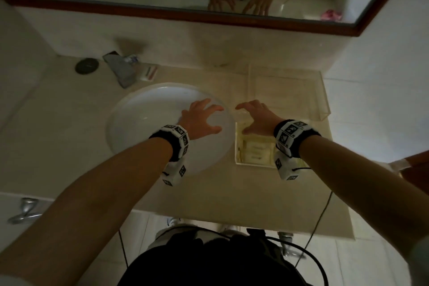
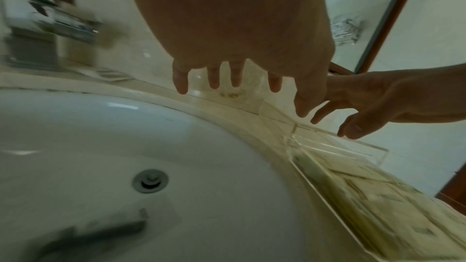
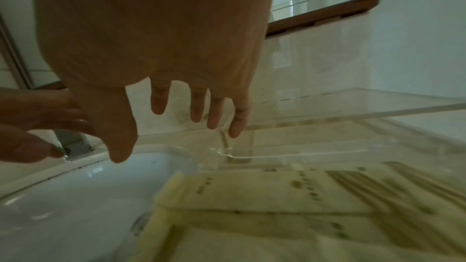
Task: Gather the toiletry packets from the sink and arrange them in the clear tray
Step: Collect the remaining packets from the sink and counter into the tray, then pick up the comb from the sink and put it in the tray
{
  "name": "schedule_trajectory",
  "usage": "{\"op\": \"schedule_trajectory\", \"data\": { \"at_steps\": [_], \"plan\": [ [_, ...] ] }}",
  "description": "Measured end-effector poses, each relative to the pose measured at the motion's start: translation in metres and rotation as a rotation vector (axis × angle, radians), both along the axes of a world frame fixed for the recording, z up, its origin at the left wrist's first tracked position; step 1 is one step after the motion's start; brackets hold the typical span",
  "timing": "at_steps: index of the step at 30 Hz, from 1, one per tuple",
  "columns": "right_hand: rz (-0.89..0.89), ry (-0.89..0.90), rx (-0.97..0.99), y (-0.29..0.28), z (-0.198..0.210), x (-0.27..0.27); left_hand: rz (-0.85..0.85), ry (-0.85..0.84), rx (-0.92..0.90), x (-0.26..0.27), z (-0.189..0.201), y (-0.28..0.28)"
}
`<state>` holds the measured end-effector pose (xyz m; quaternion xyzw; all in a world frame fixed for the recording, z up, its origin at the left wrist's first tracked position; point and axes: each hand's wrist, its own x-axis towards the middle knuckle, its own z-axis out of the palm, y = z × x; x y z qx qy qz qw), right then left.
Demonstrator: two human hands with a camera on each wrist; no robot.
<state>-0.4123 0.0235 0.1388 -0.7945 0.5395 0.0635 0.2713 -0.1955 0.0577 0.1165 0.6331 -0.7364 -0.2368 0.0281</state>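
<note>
The white round sink [image 1: 144, 123] shows no packets in its basin; its drain [image 2: 150, 181] is bare. Just right of it stands the clear tray [image 1: 236, 146], with several pale yellow toiletry packets [image 1: 257, 150] lying flat inside. My left hand [image 1: 214, 118] hovers over the sink's right rim, fingers spread, holding nothing. Over the tray's far end hovers my right hand [image 1: 242, 119], fingers also spread and empty. The wrist views show the left hand [image 2: 287, 99] and the right hand [image 3: 140, 134] with straight fingers above the sink rim and the packets [image 3: 277, 196].
A larger clear acrylic stand [image 1: 290, 90] sits behind the tray against the wall. The faucet [image 1: 120, 69], a small packet [image 1: 149, 72] and a black round disc [image 1: 87, 65] lie behind the sink. A brown-framed mirror [image 1: 162, 10] hangs above the beige counter [image 1: 69, 146].
</note>
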Motion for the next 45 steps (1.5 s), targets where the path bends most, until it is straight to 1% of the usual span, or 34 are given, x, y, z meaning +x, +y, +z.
{"op": "schedule_trajectory", "data": {
  "at_steps": [4,9,13,18,24,30,35,39,45],
  "plan": [
    [0.0,-0.053,0.008,-0.01,0.003,0.051,0.133,0.049,0.013,0.053,-0.002,0.001],
    [-0.007,-0.122,0.084,-0.018,-0.003,0.106,0.247,0.092,0.024,0.111,-0.013,0.002],
    [-0.027,-0.128,0.123,-0.02,-0.016,0.141,0.284,0.125,0.054,0.144,-0.025,0.001],
    [-0.049,-0.102,0.234,-0.023,-0.04,0.176,0.316,0.143,0.136,0.169,-0.049,-0.001],
    [-0.101,-0.034,0.31,-0.027,-0.071,0.198,0.277,0.145,0.291,0.182,-0.08,-0.015],
    [-0.151,0.012,0.368,-0.034,-0.092,0.204,0.229,0.115,0.414,0.185,-0.109,-0.03],
    [-0.174,0.028,0.411,-0.039,-0.106,0.205,0.193,-0.017,0.477,0.184,-0.131,-0.039],
    [-0.201,0.035,0.43,-0.043,-0.114,0.206,0.138,-0.077,0.531,0.179,-0.144,-0.047],
    [-0.245,0.046,0.442,-0.047,-0.119,0.198,0.068,-0.067,0.583,0.164,-0.155,-0.05]
  ]
}}
